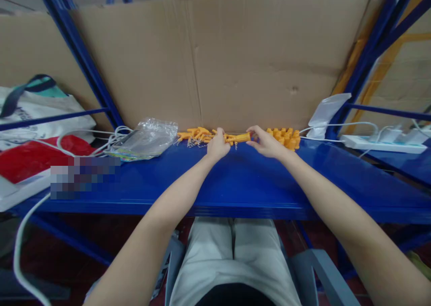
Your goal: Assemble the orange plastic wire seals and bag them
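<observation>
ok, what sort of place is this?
Probably a workshop or light-assembly workstation: a blue metal bench, an upright cardboard sheet along its far side, and orange plastic parts laid out in front of that.

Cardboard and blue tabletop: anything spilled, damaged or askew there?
No spill stands out on the blue tabletop. The cardboard looks worn, with a long crease and a small scuff to its right. At left, white cables lie tangled rather than tidy beside the crumpled plastic bag.

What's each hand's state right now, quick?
Left hand: fingers curled at the orange pieces; firm grip cannot be told.
Right hand: open, thumb and fingers apart at the end of the orange tube.
</observation>
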A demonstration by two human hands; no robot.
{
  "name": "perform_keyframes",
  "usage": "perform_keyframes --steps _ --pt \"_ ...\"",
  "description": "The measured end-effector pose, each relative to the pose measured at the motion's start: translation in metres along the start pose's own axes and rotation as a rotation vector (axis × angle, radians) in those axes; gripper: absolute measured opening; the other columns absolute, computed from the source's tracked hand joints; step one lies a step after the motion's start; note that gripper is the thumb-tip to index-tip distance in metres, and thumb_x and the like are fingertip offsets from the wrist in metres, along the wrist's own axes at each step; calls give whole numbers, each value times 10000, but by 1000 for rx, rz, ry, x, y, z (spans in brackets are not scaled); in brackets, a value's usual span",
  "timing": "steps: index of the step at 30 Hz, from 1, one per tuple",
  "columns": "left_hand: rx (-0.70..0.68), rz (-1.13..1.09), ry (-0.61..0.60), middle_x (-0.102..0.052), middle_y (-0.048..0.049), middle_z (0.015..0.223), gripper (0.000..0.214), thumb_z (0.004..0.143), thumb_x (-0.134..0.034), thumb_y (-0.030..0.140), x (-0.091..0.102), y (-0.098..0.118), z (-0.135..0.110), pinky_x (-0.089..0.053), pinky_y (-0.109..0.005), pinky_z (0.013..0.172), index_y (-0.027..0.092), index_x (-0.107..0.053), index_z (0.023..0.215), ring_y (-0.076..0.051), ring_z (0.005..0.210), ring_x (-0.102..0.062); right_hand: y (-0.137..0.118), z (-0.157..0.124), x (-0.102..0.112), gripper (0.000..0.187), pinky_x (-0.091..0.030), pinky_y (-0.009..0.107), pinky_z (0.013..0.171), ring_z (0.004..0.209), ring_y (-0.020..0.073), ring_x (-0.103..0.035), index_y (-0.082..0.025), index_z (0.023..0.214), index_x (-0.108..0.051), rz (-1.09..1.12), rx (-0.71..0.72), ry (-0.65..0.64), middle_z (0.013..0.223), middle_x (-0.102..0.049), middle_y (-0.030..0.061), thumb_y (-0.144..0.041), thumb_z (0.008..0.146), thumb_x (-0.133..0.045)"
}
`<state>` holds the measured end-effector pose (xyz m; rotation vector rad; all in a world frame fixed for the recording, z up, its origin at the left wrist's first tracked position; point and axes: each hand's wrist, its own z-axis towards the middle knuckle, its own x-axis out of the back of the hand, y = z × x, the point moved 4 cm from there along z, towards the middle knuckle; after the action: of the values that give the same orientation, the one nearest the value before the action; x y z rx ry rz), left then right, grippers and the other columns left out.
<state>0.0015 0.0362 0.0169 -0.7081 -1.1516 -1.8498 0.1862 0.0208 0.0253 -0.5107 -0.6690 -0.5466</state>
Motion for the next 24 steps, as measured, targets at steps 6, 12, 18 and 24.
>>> perform_keyframes --steps 6,12,18,24 --pt "8 -14 -23 -712 -108 1066 314 841 -545 191 -1 0 0 -497 -362 855 245 -426 1127 -267 1044 -672 -5 -1 4 362 -519 396 837 913 224 -621 -214 1205 -520 -30 62 23 1177 -614 123 -313 860 -568" --pt "-3 -8 -26 -707 -116 1078 318 846 -552 217 -2 -1 0 -498 -365 859 243 -422 1134 -275 1056 -672 -9 -5 1 455 -527 395 784 842 241 -661 -182 1275 -511 -85 -78 -34 1077 -675 125 -476 930 -467" --pt "-6 8 -46 -705 -117 1088 324 842 -538 196 -3 -2 1 -498 -367 861 242 -416 1139 -274 1060 -671 -11 -2 -2 378 -521 440 868 993 272 -647 -176 1241 -521 -80 19 -13 1157 -650 158 -355 911 -477" --pt "-1 -18 -48 -697 -122 1089 315 846 -537 193 -4 -2 2 -496 -384 875 238 -414 1133 -282 1064 -664 -14 -1 2 342 -509 447 935 1088 261 -612 -220 1249 -519 -102 104 -11 1217 -610 137 -247 910 -485"
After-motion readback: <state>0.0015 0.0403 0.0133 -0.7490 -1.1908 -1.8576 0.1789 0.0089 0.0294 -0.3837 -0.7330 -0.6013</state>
